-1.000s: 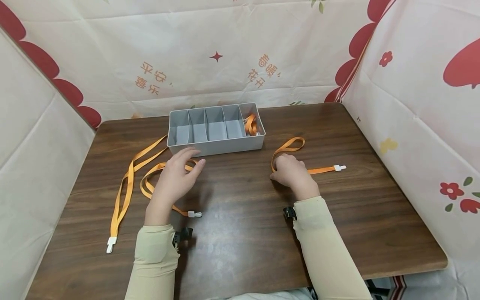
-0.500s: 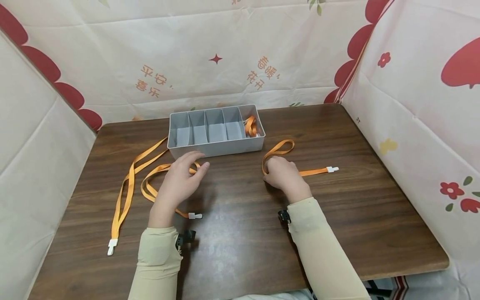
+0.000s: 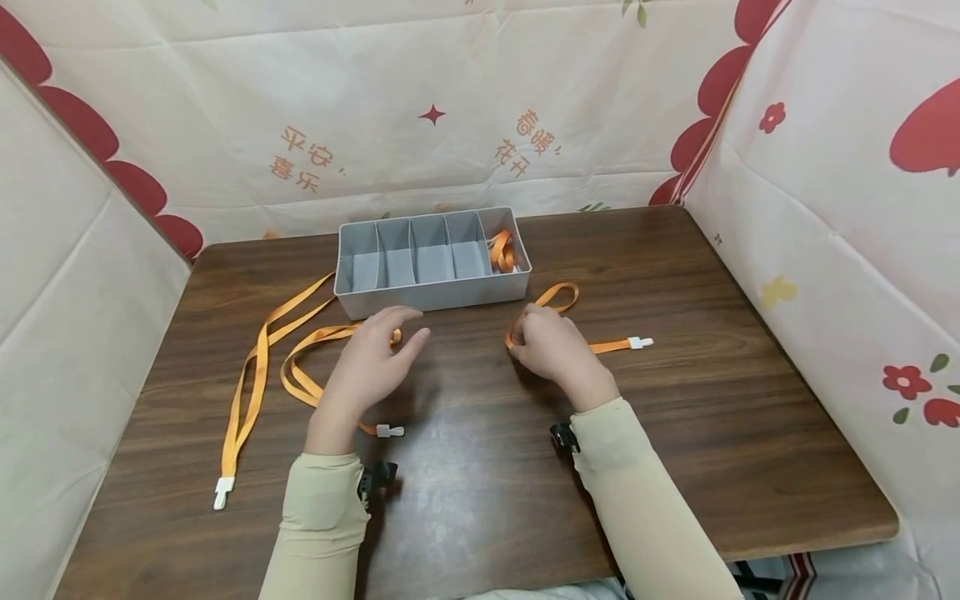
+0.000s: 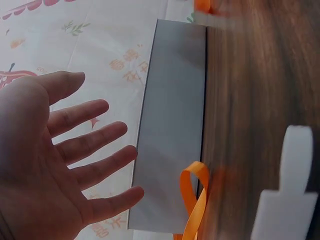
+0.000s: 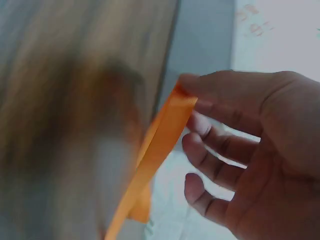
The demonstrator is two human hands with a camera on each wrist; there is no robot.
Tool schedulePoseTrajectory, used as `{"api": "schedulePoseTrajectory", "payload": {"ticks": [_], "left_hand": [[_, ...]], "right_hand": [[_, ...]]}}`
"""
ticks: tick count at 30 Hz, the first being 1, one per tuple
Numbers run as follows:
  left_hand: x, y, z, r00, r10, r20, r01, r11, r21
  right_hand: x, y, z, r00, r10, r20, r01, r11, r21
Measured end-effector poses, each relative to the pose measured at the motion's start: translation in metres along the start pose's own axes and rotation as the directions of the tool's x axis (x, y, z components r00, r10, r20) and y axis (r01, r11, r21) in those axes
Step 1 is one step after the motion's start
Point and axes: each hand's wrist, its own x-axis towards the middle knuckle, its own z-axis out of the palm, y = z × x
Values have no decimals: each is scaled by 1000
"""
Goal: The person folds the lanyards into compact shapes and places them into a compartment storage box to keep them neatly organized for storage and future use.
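My right hand (image 3: 551, 346) pinches an orange lanyard (image 5: 162, 132) between thumb and fingers, just above the table right of centre. In the head view its loop shows beyond the hand, and its white clip (image 3: 640, 342) trails to the right. My left hand (image 3: 372, 360) hovers with spread, empty fingers over a second orange lanyard (image 3: 300, 387), hiding part of it. The left wrist view shows that palm (image 4: 50, 165) with all fingers apart. A grey divided box (image 3: 431, 297) stands behind both hands; a folded orange lanyard (image 3: 502, 252) lies in its rightmost compartment.
Another orange lanyard (image 3: 258, 367) is stretched out along the table's left side, its white clip (image 3: 222, 492) toward the front. The brown wooden table (image 3: 480, 517) is bordered by printed cloth walls (image 3: 420, 58) at the back and sides.
My right hand has moved left, dragging the pinched lanyard and its clip along. My left hand has shifted slightly right, still holding nothing.
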Motion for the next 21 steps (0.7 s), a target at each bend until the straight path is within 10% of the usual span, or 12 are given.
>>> {"api": "schedulePoseTrajectory", "payload": {"ticks": [10,21], "left_hand": [[10,32,23,988,149,39,-145,986,-87],[24,49,29,915,352,-197,-372,925,-74]], "right_hand": [[-23,-32,-43,993,-75,-91,106,910,402],[-34,-53,-67,993,-52,-105,112,678,726]]}}
